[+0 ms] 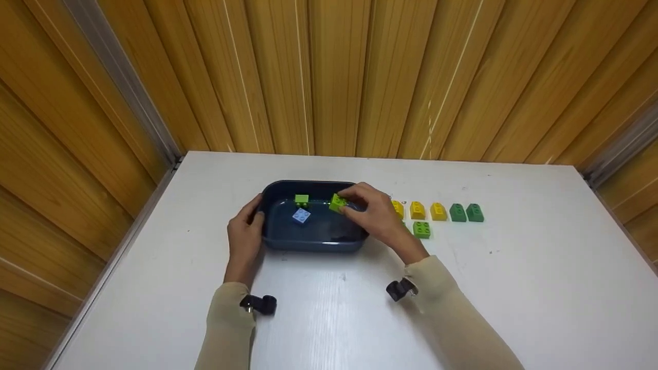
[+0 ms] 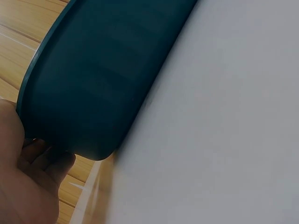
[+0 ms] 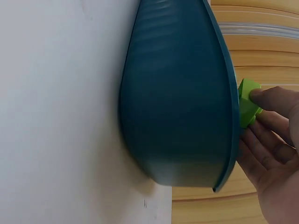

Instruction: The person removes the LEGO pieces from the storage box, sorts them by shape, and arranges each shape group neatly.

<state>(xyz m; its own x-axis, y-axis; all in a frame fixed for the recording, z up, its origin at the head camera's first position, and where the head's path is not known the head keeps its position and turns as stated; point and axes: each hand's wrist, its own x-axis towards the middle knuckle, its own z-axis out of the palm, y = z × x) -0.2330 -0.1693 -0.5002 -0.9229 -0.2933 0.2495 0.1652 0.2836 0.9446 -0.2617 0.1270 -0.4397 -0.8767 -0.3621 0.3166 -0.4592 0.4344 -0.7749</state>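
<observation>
Lime-green toy brick pinched by right hand, fingers parted only by its width, over right part of dark-blue tray. Tray's left end gripped by left hand, fingers curled. Step judged: bricks transferred singly between tray and desk; direction cannot be told. Next, either clean release inside or lift past rim probably needed, tray held steady.
</observation>
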